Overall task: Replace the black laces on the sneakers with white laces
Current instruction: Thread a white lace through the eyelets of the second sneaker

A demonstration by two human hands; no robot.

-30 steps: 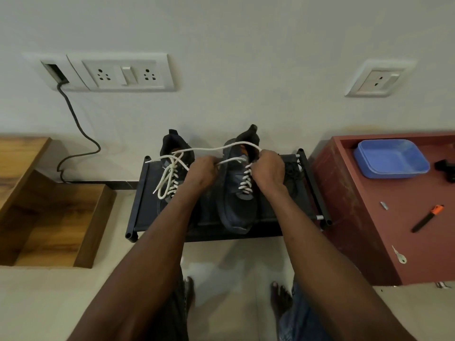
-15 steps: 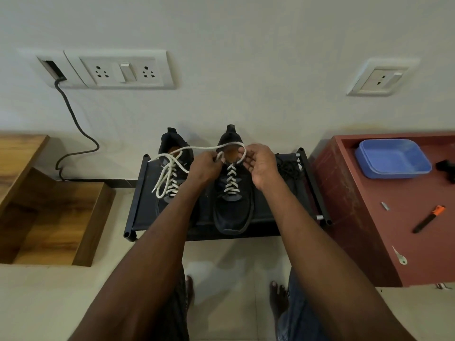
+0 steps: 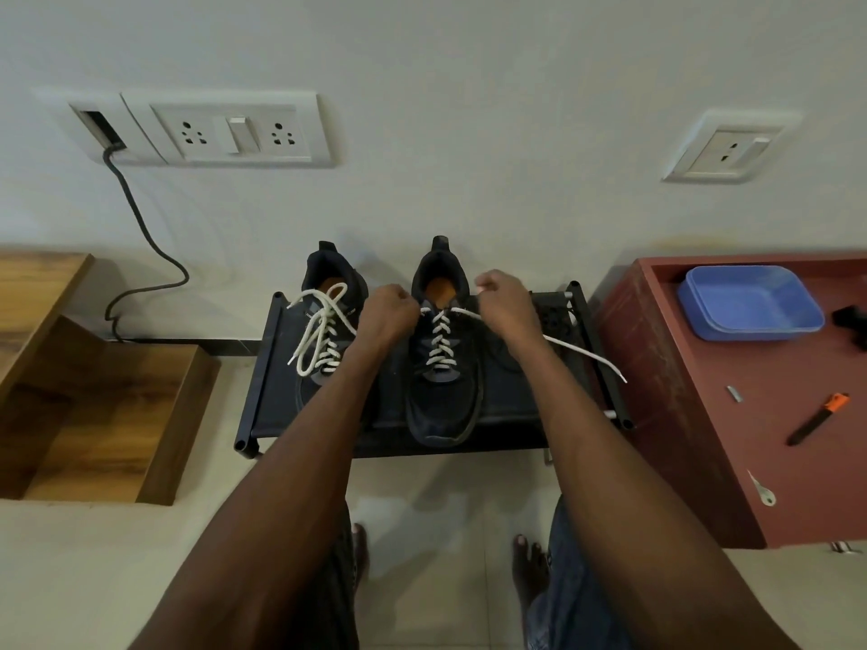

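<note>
Two dark sneakers stand side by side on a low black rack (image 3: 506, 405). The left sneaker (image 3: 328, 330) carries a white lace tied in a loose bow. The right sneaker (image 3: 443, 368) is threaded with a white lace (image 3: 440, 340) up to its top eyelets. My left hand (image 3: 387, 312) is curled on the lace's left end beside the tongue. My right hand (image 3: 502, 297) pinches the right end, whose free tail (image 3: 586, 351) trails right over the rack's edge. A dark tangle, perhaps the black laces (image 3: 553, 316), lies on the rack behind my right wrist.
A red cabinet top (image 3: 732, 438) at the right holds a blue tray (image 3: 750, 302), an orange-tipped black tool (image 3: 818, 417) and a small key (image 3: 762, 490). Wooden steps (image 3: 94, 405) stand at the left. Wall sockets and a black cable (image 3: 140, 236) are behind. My bare feet are below.
The right sneaker has settled flat on the rack. My hands have pulled apart, drawing the lace tight at the top eyelets, and the lace's right tail now hangs off to the right.
</note>
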